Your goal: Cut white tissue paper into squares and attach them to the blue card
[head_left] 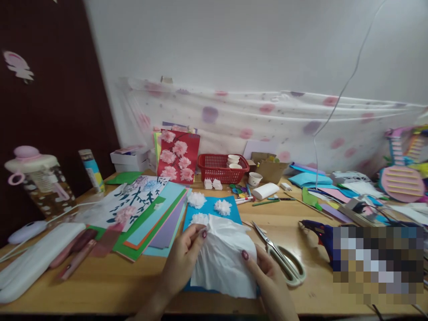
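A creased sheet of white tissue paper [227, 263] is stretched between my two hands, above a blue sheet of paper [210, 204]. My left hand [187, 249] pinches the gathered upper left corner between thumb and fingers. On the other side, my right hand [267, 272] grips the right edge, thumb on top and fingers behind. White tissue flowers lie on the blue sheet: one at the upper left [197, 200], one at the upper right [222, 207], and another [199, 219] partly covered by the tissue.
Scissors [279, 256] lie right of the blue sheet, and a dark blue glue gun [317, 232] farther right. Coloured paper sheets [157, 218] are stacked at left. Behind stand a red basket [222, 169], a paper cup [255, 179] and a red flower card [179, 156].
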The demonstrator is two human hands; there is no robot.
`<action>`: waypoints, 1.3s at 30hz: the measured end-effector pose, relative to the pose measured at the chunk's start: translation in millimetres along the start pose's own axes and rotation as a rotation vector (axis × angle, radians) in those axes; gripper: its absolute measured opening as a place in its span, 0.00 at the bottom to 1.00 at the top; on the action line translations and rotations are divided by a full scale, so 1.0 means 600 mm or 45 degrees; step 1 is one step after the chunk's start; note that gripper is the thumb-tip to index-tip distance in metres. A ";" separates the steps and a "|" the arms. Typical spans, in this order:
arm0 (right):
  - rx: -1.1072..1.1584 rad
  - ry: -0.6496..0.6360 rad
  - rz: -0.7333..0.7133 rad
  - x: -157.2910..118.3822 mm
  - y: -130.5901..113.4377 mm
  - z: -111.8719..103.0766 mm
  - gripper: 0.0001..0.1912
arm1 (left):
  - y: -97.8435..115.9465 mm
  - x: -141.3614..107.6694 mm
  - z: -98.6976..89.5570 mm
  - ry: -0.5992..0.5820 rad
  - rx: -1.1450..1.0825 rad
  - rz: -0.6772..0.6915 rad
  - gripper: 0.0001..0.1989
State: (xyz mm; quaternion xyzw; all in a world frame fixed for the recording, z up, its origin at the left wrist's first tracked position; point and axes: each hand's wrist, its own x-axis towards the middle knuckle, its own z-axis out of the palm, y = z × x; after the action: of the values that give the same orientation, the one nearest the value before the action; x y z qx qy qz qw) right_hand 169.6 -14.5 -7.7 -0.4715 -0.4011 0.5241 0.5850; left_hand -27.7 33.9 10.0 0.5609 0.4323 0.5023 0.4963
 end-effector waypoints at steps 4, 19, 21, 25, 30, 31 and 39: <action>0.012 0.022 0.046 -0.005 0.012 0.008 0.24 | -0.009 -0.003 0.000 -0.079 -0.074 -0.133 0.24; -0.019 0.226 -0.077 0.016 -0.020 0.015 0.22 | 0.009 -0.002 0.004 -0.321 -0.071 -0.129 0.22; -0.065 0.223 -0.118 0.009 -0.015 0.018 0.22 | 0.001 -0.003 0.010 -0.227 -0.010 -0.084 0.22; -0.266 0.345 -0.309 -0.006 -0.002 0.026 0.22 | -0.009 -0.013 0.034 0.100 0.153 0.033 0.21; -0.539 0.500 -0.425 -0.010 0.008 0.009 0.21 | -0.015 -0.022 0.045 0.228 0.145 0.109 0.20; -0.545 0.450 -0.434 -0.009 0.004 0.002 0.18 | -0.014 -0.021 0.043 0.203 0.159 0.117 0.20; -0.760 -0.357 -0.314 0.002 -0.060 0.007 0.11 | 0.032 -0.019 0.024 -0.594 0.306 0.279 0.13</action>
State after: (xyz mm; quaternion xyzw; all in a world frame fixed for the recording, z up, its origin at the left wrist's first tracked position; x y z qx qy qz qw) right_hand 174.3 -12.9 28.1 -0.4930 -0.6670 0.3688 0.4195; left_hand -14.8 18.5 27.5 0.7594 0.2997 0.3555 0.4551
